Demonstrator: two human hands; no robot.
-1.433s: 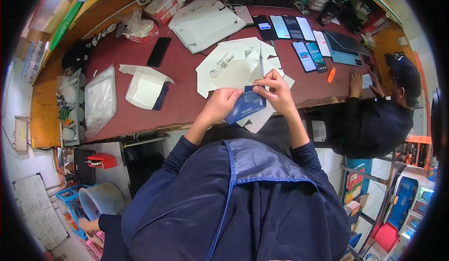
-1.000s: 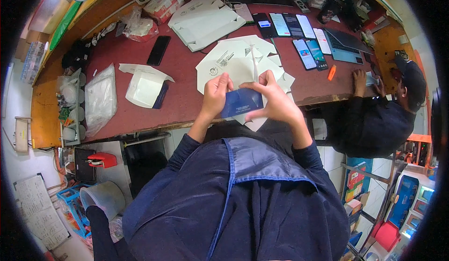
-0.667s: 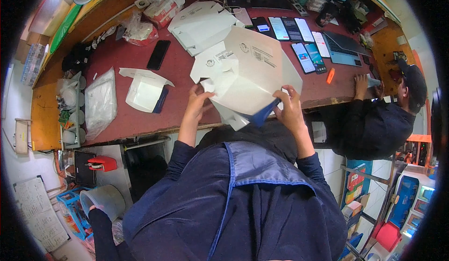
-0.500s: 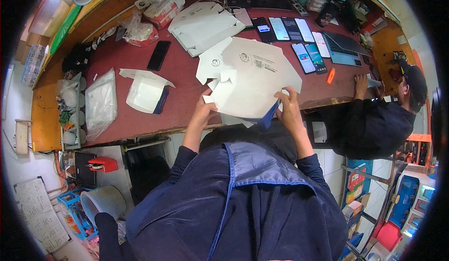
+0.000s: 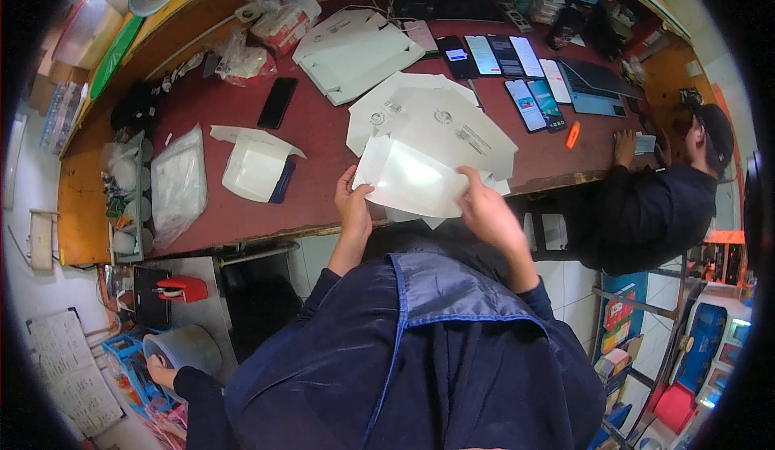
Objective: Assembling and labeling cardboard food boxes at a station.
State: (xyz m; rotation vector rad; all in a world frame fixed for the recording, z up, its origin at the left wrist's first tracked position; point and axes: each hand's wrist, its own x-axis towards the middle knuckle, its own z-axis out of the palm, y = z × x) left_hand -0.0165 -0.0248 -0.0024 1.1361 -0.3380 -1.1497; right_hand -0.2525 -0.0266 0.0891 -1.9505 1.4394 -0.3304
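Observation:
A white cardboard box blank (image 5: 408, 177) with a raised, folded panel is held between both hands at the table's front edge. My left hand (image 5: 353, 206) pinches its left corner between thumb and fingers. My right hand (image 5: 490, 216), slightly blurred, closes on its right edge. Just behind it lie white printed cardboard sheets (image 5: 476, 133); where they meet the held piece is partly hidden. To the left stands a partly folded white carton (image 5: 252, 169) with a dark blue side.
Flat white cardboard (image 5: 355, 54) lies farther back. A black phone (image 5: 278, 103), plastic-wrapped stack (image 5: 179, 184), several lit phones (image 5: 526, 104), an orange cutter (image 5: 572, 135) and a laptop (image 5: 597, 87) share the red table (image 5: 315, 163). A co-worker (image 5: 646, 208) sits at the right.
The cardboard between my hands has been turned and folded, so a plain panel now faces up before the printed sheets. My right hand has moved lower and inward. Another person's hand appears lower left.

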